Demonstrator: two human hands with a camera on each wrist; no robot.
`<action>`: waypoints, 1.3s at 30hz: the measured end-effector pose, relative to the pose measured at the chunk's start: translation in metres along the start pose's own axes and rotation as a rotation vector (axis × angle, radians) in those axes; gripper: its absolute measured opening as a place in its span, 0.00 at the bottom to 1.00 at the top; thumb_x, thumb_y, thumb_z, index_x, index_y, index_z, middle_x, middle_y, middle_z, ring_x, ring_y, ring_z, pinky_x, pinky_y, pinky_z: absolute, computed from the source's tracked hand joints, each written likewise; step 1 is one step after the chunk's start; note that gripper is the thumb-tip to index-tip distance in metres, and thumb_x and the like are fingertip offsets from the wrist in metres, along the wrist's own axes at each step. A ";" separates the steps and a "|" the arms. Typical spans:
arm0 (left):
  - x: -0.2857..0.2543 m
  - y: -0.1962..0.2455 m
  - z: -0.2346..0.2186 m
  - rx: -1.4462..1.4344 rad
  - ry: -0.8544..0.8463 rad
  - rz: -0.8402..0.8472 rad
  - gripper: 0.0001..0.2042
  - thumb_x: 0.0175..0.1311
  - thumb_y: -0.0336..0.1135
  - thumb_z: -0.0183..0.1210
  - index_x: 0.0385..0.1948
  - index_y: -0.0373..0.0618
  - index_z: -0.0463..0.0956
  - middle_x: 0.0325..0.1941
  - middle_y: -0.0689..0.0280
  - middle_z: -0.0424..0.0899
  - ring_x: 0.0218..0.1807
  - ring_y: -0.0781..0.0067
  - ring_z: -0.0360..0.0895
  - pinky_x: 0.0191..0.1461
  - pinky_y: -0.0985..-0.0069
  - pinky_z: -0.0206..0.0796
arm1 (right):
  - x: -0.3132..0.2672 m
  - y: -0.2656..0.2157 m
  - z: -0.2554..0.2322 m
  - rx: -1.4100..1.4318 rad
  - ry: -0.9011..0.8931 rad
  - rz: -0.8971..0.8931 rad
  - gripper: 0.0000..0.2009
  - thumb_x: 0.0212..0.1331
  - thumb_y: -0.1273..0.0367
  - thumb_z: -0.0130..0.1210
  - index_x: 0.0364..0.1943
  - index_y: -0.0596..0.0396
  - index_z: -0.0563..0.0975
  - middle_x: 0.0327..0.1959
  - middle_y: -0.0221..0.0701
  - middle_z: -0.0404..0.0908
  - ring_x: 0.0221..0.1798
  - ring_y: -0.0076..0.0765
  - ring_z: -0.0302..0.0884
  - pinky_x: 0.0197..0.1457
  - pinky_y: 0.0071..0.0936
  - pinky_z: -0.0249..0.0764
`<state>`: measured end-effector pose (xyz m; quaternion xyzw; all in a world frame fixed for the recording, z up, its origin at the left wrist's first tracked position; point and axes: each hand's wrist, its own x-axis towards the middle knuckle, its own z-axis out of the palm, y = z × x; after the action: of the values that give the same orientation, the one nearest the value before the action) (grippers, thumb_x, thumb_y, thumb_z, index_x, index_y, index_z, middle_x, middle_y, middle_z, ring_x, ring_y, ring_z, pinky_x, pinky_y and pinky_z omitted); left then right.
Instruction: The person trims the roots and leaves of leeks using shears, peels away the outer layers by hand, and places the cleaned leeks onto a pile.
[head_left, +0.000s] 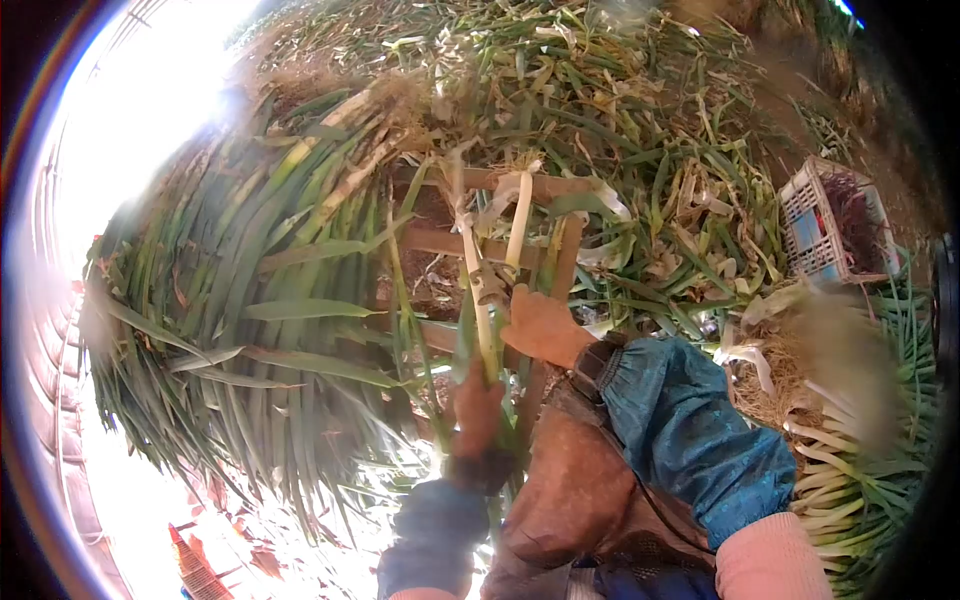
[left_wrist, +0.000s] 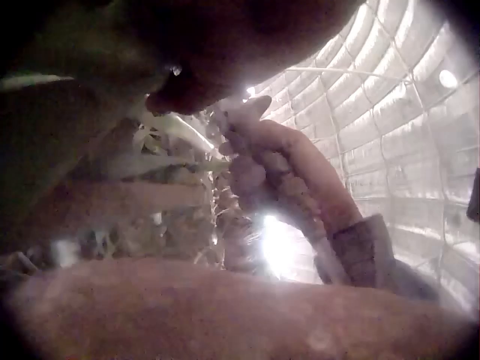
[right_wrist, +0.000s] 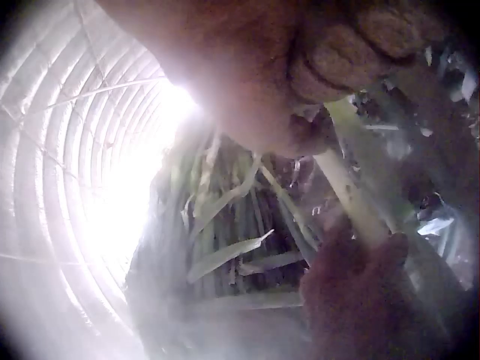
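A long green onion stalk (head_left: 478, 290) stands nearly upright at the centre of the head view, white toward its root end. My left hand (head_left: 478, 408) grips it low down; the right wrist view shows the left hand (right_wrist: 349, 289) curled round the pale stalk (right_wrist: 349, 191). My right hand (head_left: 543, 325) is higher, its fingers curled at the stalk beside some peeled leaf. In the right wrist view the right hand (right_wrist: 277, 67) has its fingers folded in against the stalk. Another white stalk (head_left: 520, 220) lies just beyond, over a wooden frame (head_left: 567, 255).
A thick heap of long green leaves (head_left: 290, 300) fills the left side. Leaf scraps (head_left: 640, 140) cover the far ground. A white crate (head_left: 805, 215) stands at the right, with rows of trimmed onions (head_left: 850, 480) nearer.
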<state>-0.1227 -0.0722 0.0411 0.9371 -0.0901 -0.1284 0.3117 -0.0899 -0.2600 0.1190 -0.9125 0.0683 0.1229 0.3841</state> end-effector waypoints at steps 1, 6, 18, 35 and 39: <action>-0.003 0.009 -0.003 -0.023 -0.051 -0.053 0.28 0.48 0.34 0.57 0.56 0.44 0.62 0.32 0.49 0.79 0.35 0.49 0.77 0.39 0.58 0.68 | 0.000 0.000 -0.001 0.010 0.002 0.027 0.19 0.46 0.65 0.49 0.36 0.69 0.65 0.30 0.55 0.76 0.36 0.61 0.75 0.43 0.49 0.70; -0.025 0.017 0.000 -0.114 -0.012 -0.005 0.28 0.49 0.33 0.58 0.56 0.43 0.63 0.36 0.46 0.78 0.40 0.49 0.77 0.44 0.60 0.67 | -0.002 -0.006 -0.008 0.041 0.004 0.075 0.19 0.47 0.64 0.50 0.38 0.69 0.66 0.33 0.55 0.76 0.39 0.62 0.75 0.46 0.48 0.70; -0.001 0.065 -0.010 -0.234 -0.178 0.049 0.13 0.59 0.36 0.54 0.44 0.44 0.70 0.37 0.52 0.76 0.38 0.55 0.75 0.41 0.63 0.66 | -0.006 -0.004 -0.018 -0.199 0.046 -0.023 0.23 0.46 0.63 0.53 0.40 0.69 0.64 0.31 0.56 0.76 0.37 0.62 0.76 0.43 0.47 0.72; 0.181 -0.107 -0.023 -0.028 0.273 0.068 0.12 0.55 0.39 0.53 0.28 0.37 0.77 0.28 0.53 0.79 0.29 0.58 0.75 0.34 0.63 0.66 | -0.024 -0.024 0.011 0.037 -0.177 -0.154 0.21 0.47 0.64 0.52 0.40 0.67 0.63 0.28 0.54 0.77 0.35 0.61 0.76 0.40 0.48 0.72; 0.141 -0.074 -0.031 -0.589 0.140 -0.056 0.12 0.58 0.35 0.52 0.34 0.34 0.77 0.26 0.60 0.78 0.26 0.71 0.70 0.31 0.71 0.63 | -0.033 -0.033 0.020 -0.044 -0.271 -0.124 0.19 0.49 0.63 0.49 0.36 0.68 0.65 0.30 0.53 0.76 0.35 0.58 0.76 0.41 0.46 0.72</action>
<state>0.0268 -0.0317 -0.0061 0.8151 -0.0016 -0.0927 0.5718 -0.1180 -0.2219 0.1372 -0.8983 -0.0433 0.2227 0.3763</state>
